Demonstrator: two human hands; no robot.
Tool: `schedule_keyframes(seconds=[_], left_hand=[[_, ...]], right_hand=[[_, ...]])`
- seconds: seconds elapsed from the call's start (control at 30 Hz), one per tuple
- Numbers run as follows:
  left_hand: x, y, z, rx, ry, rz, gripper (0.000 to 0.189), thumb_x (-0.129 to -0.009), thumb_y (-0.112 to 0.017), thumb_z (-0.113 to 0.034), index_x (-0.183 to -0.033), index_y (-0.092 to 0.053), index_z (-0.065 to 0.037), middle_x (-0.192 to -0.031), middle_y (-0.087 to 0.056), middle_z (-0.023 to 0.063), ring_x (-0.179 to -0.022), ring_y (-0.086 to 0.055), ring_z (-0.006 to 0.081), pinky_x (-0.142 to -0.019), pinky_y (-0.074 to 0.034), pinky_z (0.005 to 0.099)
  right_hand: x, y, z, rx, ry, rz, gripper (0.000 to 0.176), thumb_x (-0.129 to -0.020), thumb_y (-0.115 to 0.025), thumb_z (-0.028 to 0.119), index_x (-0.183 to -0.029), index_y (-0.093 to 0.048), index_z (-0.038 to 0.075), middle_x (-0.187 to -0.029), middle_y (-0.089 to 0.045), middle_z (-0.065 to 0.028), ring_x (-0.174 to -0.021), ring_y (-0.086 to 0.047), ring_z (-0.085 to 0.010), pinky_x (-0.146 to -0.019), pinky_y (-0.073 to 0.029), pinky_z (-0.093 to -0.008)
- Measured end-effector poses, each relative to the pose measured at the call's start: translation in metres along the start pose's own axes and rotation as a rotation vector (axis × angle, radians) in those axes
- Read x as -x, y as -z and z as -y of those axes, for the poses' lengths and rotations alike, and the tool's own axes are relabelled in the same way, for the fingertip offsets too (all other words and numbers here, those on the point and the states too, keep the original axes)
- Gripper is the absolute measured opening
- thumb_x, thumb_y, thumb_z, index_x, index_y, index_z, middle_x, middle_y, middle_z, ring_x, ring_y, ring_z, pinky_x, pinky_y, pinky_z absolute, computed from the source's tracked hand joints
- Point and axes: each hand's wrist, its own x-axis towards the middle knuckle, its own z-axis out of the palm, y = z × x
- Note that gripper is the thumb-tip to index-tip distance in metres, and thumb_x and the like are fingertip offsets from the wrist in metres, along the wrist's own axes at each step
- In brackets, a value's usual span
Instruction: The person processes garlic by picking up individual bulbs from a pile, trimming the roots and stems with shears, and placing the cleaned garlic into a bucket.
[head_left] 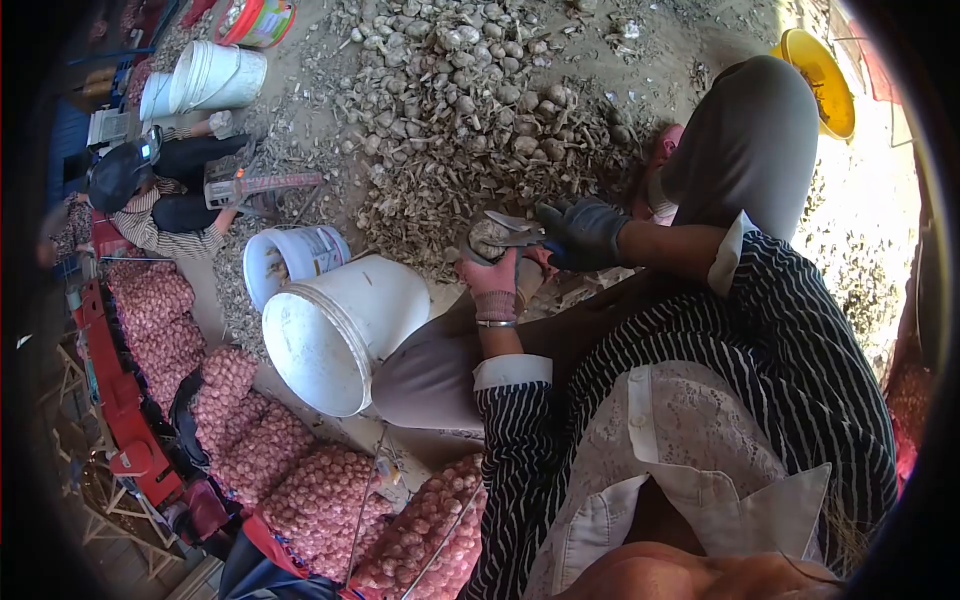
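My left hand (492,283), in a pink glove with a band at the wrist, is closed around a whole garlic bulb (488,238). In a dark glove, my right hand (583,234) grips a pair of metal shears (517,229). The blades lie against the bulb, one on each side of its upper part as far as I can see. The shears' handles are mostly hidden by the dark fingers. Just beyond both hands spreads a heap of garlic bulbs (470,100) mixed with dry stalks and cuttings.
A large white bucket (390,305) lies tipped near my left knee, beside a smaller white bucket (325,250). Mesh sacks of garlic (315,490) line the left. A co-worker (150,195) sits at far left. More white buckets (225,78) and a yellow bucket (800,50) stand farther off.
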Motion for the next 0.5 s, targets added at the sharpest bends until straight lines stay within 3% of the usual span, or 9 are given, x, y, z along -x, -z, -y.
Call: schedule_keyframes(seconds=[0.07,0.2,0.3,0.37,0.47,0.5], left_hand=[[0.007,-0.007,-0.006,0.042,0.029,0.026,0.058,-0.066,-0.081,-0.01,-0.116,-0.054,0.0,-0.111,-0.062,0.0109,-0.101,-0.06,0.0203,-0.09,-0.047,0.0345],[0.004,-0.021,-0.024,-0.019,0.062,0.064,0.062,-0.064,-0.081,-0.009,-0.118,-0.052,0.0,-0.113,-0.061,0.0114,-0.103,-0.06,0.0201,-0.091,-0.047,0.0331],[-0.003,-0.035,-0.026,-0.129,0.009,0.043,0.064,-0.064,-0.082,-0.01,-0.119,-0.052,0.0,-0.113,-0.061,0.0116,-0.104,-0.059,0.02,-0.091,-0.047,0.0329],[-0.003,-0.043,-0.029,-0.278,-0.017,0.167,0.062,-0.064,-0.082,-0.012,-0.118,-0.052,-0.001,-0.112,-0.061,0.0111,-0.103,-0.06,0.0202,-0.09,-0.047,0.0334],[-0.003,-0.061,-0.065,-0.386,-0.006,0.282,0.06,-0.064,-0.082,-0.013,-0.115,-0.053,-0.001,-0.11,-0.062,0.0107,-0.101,-0.06,0.0206,-0.089,-0.048,0.034],[-0.004,-0.061,-0.06,-0.435,-0.082,0.275,0.057,-0.066,-0.081,-0.012,-0.113,-0.053,-0.001,-0.107,-0.062,0.01,-0.098,-0.06,0.0195,-0.087,-0.048,0.0329]], right_hand=[[0.008,0.008,-0.004,-0.078,-0.047,0.295,0.073,-0.071,-0.071,0.034,-0.125,-0.042,-0.006,-0.078,-0.061,-0.0201,-0.067,-0.06,-0.0395,-0.058,-0.046,-0.0483],[0.019,0.02,-0.013,-0.212,-0.069,0.263,0.071,-0.072,-0.07,0.032,-0.125,-0.042,-0.006,-0.079,-0.061,-0.0193,-0.068,-0.06,-0.0398,-0.059,-0.046,-0.0487],[0.025,0.016,-0.029,-0.266,-0.047,0.15,0.067,-0.073,-0.068,0.03,-0.124,-0.043,-0.005,-0.079,-0.062,-0.0185,-0.07,-0.061,-0.0399,-0.06,-0.047,-0.049],[0.034,0.019,-0.037,-0.178,-0.135,0.163,0.043,-0.072,-0.068,0.03,-0.102,-0.054,0.002,-0.079,-0.062,-0.0193,-0.077,-0.062,-0.0386,-0.064,-0.048,-0.0475],[0.04,0.013,-0.062,-0.171,-0.185,0.22,0.041,-0.072,-0.068,0.028,-0.103,-0.056,0.003,-0.08,-0.063,-0.0181,-0.078,-0.063,-0.0376,-0.065,-0.049,-0.0479],[0.038,0.017,-0.065,-0.176,-0.186,0.222,0.041,-0.072,-0.068,0.028,-0.103,-0.056,0.003,-0.08,-0.063,-0.0181,-0.078,-0.063,-0.0376,-0.065,-0.049,-0.0479]])
